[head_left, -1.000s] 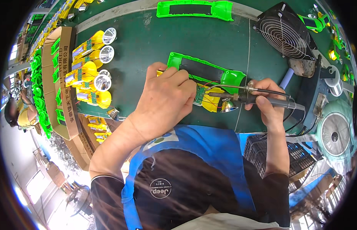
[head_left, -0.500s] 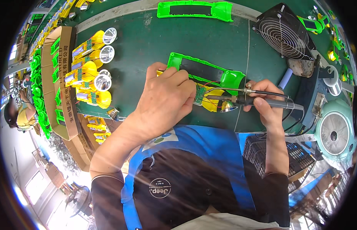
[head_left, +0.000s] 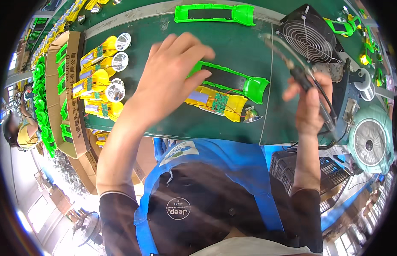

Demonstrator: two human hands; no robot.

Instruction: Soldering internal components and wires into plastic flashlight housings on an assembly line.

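My right hand (head_left: pixel 310 100) grips a soldering iron (head_left: pixel 301 77), its tip raised up and to the left beside the black fan. My left hand (head_left: pixel 175 70) hovers over the bench with fingers apart and nothing in them. Below and right of it lies a yellow lamp housing (head_left: pixel 236 106) with a purple-wrapped battery (head_left: pixel 199 97), a green circuit board (head_left: pixel 219 102), thin wires and a small silver reflector (head_left: pixel 252 115). Right behind that housing is a bright green casing (head_left: pixel 257 88) with a dark panel; my left hand hides its left end.
Several yellow lamp assemblies (head_left: pixel 103 91) with reflectors line the left. Past them stands a cardboard box (head_left: pixel 74 98) with green casings. Another green casing (head_left: pixel 243 15) lies at the back. A black fan (head_left: pixel 311 36) sits back right; a pale green round fan (head_left: pixel 369 145) stands at right.
My left hand has let go of the yellow housing and lifted up and left. My right hand has drawn the soldering iron off the board, turning its tip up.
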